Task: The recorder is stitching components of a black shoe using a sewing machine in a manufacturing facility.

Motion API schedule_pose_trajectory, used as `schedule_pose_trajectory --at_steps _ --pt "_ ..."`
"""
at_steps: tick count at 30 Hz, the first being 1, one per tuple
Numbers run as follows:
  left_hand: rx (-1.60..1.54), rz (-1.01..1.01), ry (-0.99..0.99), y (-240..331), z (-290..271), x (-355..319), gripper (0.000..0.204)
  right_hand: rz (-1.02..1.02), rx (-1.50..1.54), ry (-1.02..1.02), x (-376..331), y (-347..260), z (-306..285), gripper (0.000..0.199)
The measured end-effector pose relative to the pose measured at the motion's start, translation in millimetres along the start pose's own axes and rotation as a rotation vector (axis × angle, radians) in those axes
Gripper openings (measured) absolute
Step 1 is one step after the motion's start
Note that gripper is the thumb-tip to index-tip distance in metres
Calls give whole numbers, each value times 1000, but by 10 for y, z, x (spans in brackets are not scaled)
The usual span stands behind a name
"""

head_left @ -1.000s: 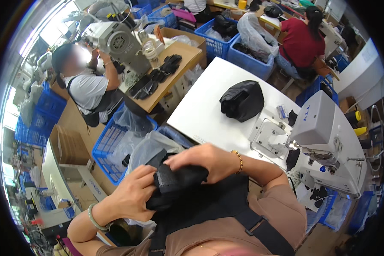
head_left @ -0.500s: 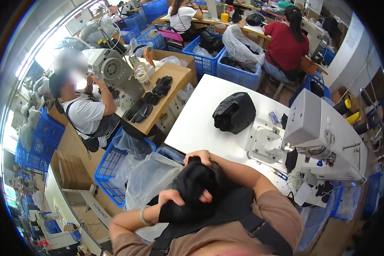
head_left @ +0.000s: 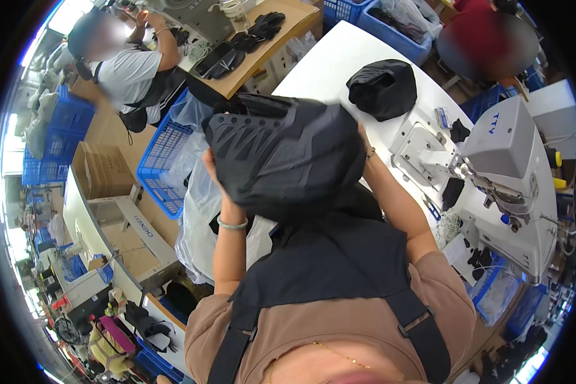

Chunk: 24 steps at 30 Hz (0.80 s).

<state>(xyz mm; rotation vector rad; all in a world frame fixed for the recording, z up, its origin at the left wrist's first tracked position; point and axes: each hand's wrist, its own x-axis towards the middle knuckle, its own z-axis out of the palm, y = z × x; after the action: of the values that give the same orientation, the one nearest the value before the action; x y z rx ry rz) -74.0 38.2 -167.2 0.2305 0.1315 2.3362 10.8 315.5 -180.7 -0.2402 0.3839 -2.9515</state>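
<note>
A black shoe upper (head_left: 288, 153) with a row of lace holes hangs in front of my chest, slightly smeared by motion. My left hand (head_left: 211, 168) grips its left edge, with most fingers hidden behind it. At the opposite edge my right hand (head_left: 366, 142) holds on, its fingers largely covered by the upper. A second black upper (head_left: 383, 89) rests on the white table (head_left: 320, 64), beyond my right hand. The white sewing machine (head_left: 509, 150) stands right of it.
Small snips (head_left: 432, 208) and black scraps (head_left: 453, 192) lie near the machine's base. A blue basket (head_left: 163, 166) with clear plastic bags (head_left: 198, 224) is on my left. Across from it a person in a white shirt (head_left: 131, 77) works at another machine.
The black upper was bunched against my chest with both hands around it. Now it is raised and spread out between my hands, which have moved apart. The view has tilted downward.
</note>
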Motion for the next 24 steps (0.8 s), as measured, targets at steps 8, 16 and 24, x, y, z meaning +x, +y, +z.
schedule_pose_trajectory --at_steps 8,16,24 --pt "-51 321 86 -581 73 390 56 -25 381 482 -191 382 128 87" --pt "204 36 134 -1090 134 727 70 -284 69 559 -90 -152 29 42" --pt "203 -362 -4 -1854 -191 1508 69 -677 -237 481 -513 -1496 -313 39"
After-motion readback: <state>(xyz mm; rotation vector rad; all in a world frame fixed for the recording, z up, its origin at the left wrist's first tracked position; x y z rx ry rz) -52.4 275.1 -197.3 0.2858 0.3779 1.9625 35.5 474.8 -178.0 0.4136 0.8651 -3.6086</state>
